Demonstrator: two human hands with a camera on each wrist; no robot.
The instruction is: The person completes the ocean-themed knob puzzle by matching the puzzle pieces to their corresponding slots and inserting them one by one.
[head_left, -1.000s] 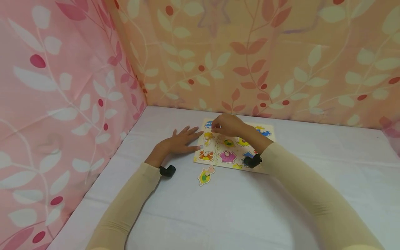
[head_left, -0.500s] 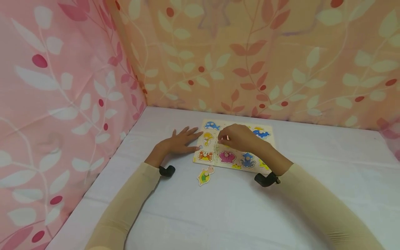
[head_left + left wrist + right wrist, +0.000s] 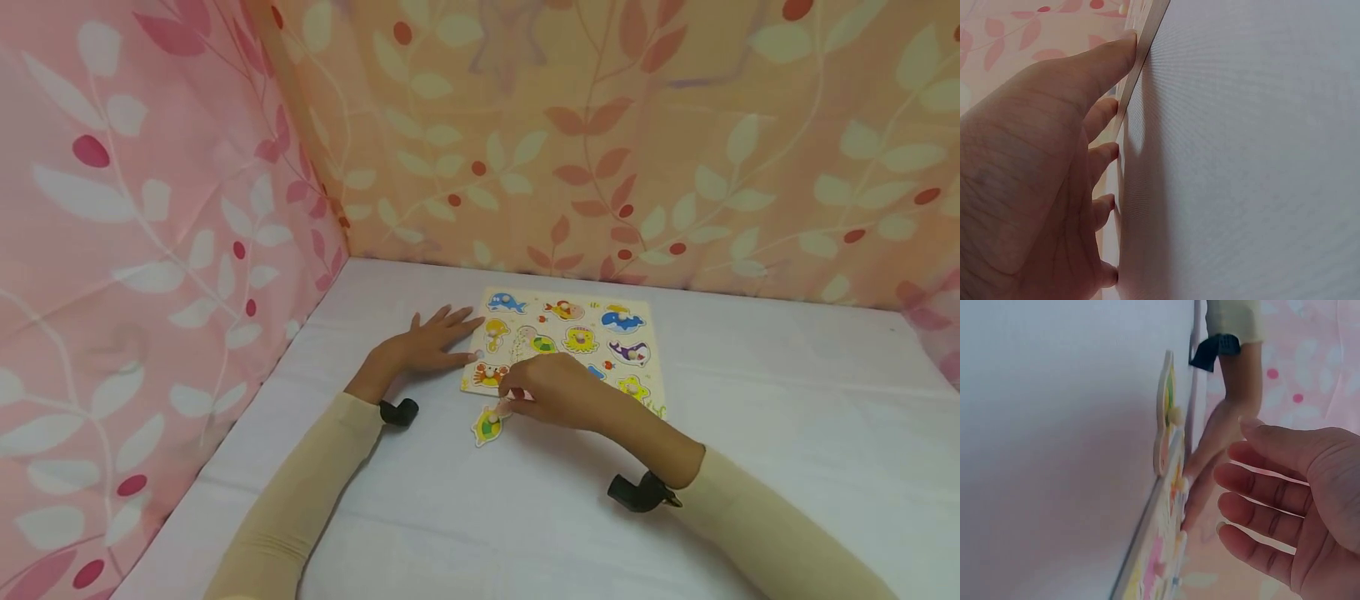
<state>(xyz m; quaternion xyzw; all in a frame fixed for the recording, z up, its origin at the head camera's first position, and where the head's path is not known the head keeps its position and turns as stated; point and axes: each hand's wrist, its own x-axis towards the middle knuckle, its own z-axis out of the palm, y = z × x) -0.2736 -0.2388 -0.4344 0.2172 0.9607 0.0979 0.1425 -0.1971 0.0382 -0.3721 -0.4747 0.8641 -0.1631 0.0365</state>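
Note:
My left hand (image 3: pixel 429 342) lies with fingers spread at the left edge of a wooden peg puzzle board (image 3: pixel 508 322); in the left wrist view its thumb touches the board's edge. The board bears sea animal pieces with round knobs. A loose turtle piece (image 3: pixel 487 427) with a green and yellow shell lies on the cloth just in front of the board. My right hand (image 3: pixel 558 390) hovers by the turtle's head, overlapping it in the head view. Seen from the right wrist, its loosely bent fingers stand apart from the turtle's knob (image 3: pixel 1175 415), holding nothing.
The board rests on a white cloth-covered table (image 3: pixel 450 517). A pink leaf-patterned curtain (image 3: pixel 165 225) stands at the left and an orange one (image 3: pixel 465 125) behind. In the board, a turtle picture (image 3: pixel 542 342) shows left of the yellow octopus piece (image 3: pixel 580 339).
My right hand has moved from the whale piece at the board's back left toward me, over the board, to the loose turtle piece. The left hand has stayed in place.

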